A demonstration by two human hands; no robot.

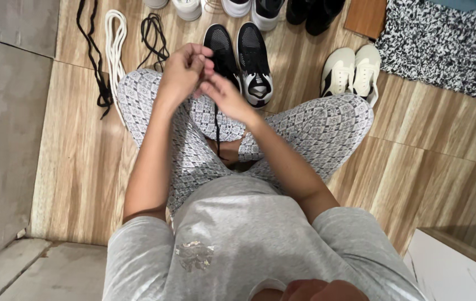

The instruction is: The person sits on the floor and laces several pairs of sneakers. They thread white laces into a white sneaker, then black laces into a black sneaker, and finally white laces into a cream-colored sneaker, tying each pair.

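Black shoelace (216, 125) hangs from the pinching fingers (207, 67) of both hands.

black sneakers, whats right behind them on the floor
Behind the black sneakers, along the top edge, stands a row of more shoes: white pairs and a black pair. Only their toes show; the rest is cut off. The hands cover part of the left sneaker.

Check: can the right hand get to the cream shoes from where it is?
Probably yes. The cream shoes sit on open floor just past the right knee, with nothing between them and the right hand. That hand is pinching a black lace together with the left hand.
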